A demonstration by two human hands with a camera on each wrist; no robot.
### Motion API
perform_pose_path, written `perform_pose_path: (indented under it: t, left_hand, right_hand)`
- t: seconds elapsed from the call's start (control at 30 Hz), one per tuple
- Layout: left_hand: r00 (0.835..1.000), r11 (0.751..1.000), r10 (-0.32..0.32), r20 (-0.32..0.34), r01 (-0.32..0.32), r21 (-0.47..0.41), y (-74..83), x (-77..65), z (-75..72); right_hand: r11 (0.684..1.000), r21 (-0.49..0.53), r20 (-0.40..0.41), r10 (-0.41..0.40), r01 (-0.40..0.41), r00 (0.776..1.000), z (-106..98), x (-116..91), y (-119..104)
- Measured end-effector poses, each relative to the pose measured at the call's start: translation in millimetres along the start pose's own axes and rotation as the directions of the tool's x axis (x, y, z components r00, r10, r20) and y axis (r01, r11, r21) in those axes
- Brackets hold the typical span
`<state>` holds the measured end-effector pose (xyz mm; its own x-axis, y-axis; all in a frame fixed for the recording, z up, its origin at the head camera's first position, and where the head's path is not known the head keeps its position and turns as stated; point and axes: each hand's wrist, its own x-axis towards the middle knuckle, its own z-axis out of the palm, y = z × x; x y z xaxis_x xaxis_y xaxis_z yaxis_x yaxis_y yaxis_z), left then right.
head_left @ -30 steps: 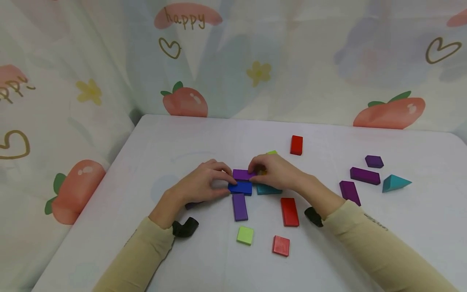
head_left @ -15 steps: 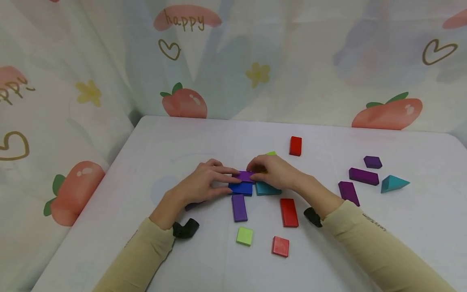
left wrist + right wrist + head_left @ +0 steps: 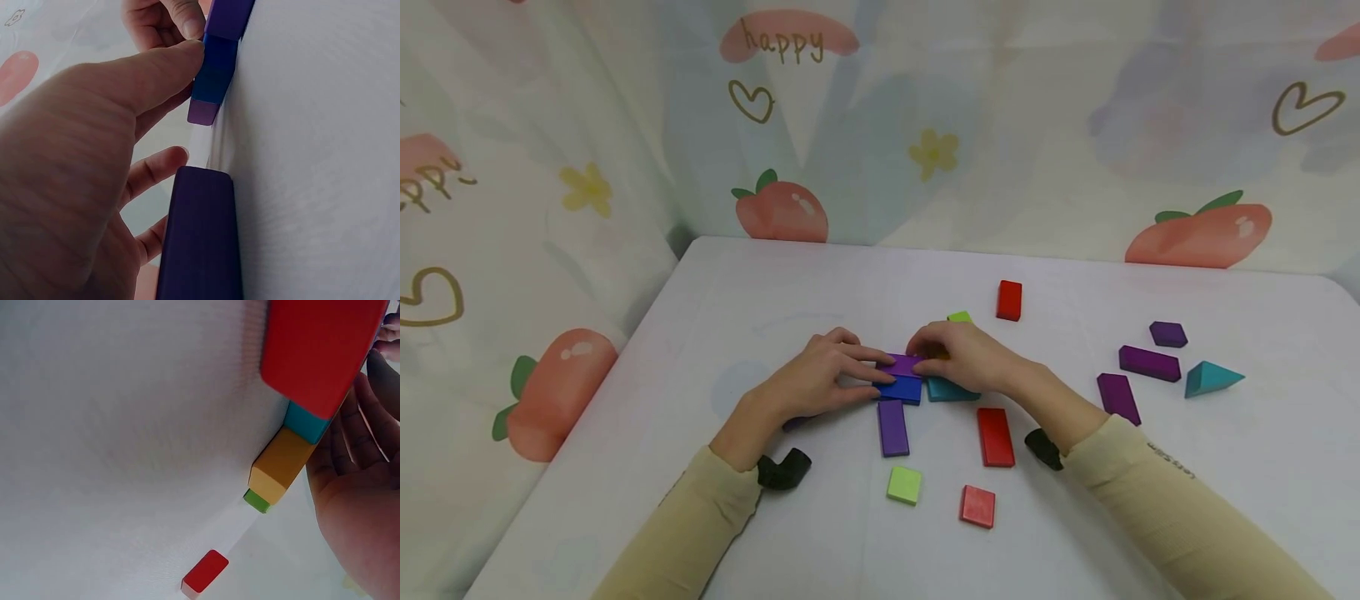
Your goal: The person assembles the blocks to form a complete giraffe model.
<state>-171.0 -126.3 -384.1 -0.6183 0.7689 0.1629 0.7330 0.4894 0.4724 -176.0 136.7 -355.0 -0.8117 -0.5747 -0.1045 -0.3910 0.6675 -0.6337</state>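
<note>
A purple block (image 3: 901, 364) and a blue block (image 3: 901, 389) lie side by side mid-table, long sides together. My left hand (image 3: 815, 375) stretches its fingers over their left ends, fingertips on top. In the left wrist view, its thumb touches the blue block (image 3: 215, 67). From the right, my right hand (image 3: 966, 356) pinches the purple block's right end between thumb and fingers. Just under that hand is a teal block (image 3: 952, 389). An orange block (image 3: 281, 459) behind it is mostly hidden in the head view. A violet block (image 3: 892, 428) lies in front of the blue one.
Nearer me lie a red block (image 3: 996, 437), a green square (image 3: 904, 485) and a red square (image 3: 977, 507). Another red block (image 3: 1009, 300) is at the back. Several purple blocks (image 3: 1150, 363) and a teal wedge (image 3: 1213, 379) sit to the right. A dark block (image 3: 200, 237) is beneath my left hand.
My left fingers have moved from the blue block onto the purple one too, reaching further right. The purple block has shifted slightly toward me, against the blue one. My right hand has barely moved.
</note>
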Motion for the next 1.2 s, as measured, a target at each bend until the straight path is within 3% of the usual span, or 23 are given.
perform_pose_path:
  t: [0.3,0.67,0.8,0.93,1.2]
  left_hand:
    - [1.0,1.0,-0.015,0.021,0.015,0.013,2.4,-2.8,0.2]
    - [0.999,1.0,-0.021,0.036,0.02,0.019,7.3,-1.6,0.6]
    - [0.999,1.0,-0.012,0.035,0.011,0.027,7.7,-0.2,1.5]
    - [0.999,0.999,-0.021,0.035,0.02,0.034,7.4,-0.4,1.1]
    - [0.999,0.999,-0.02,0.026,0.019,0.03,6.1,-1.3,0.2]
  right_hand:
    - [1.0,0.01,-0.083,-0.008,0.009,0.997,-5.4,-9.3,6.7]
    - [1.0,-0.005,-0.166,-0.003,0.002,0.986,-19.9,-38.9,13.4]
    - [1.0,-0.017,-0.162,-0.022,0.02,0.987,-22.8,-52.2,15.0]
    - [1.0,-0.024,-0.107,-0.008,0.005,0.994,-21.1,-62.4,16.4]
    - [0.996,-0.079,-0.061,0.039,-0.044,0.997,-14.9,-68.2,14.2]
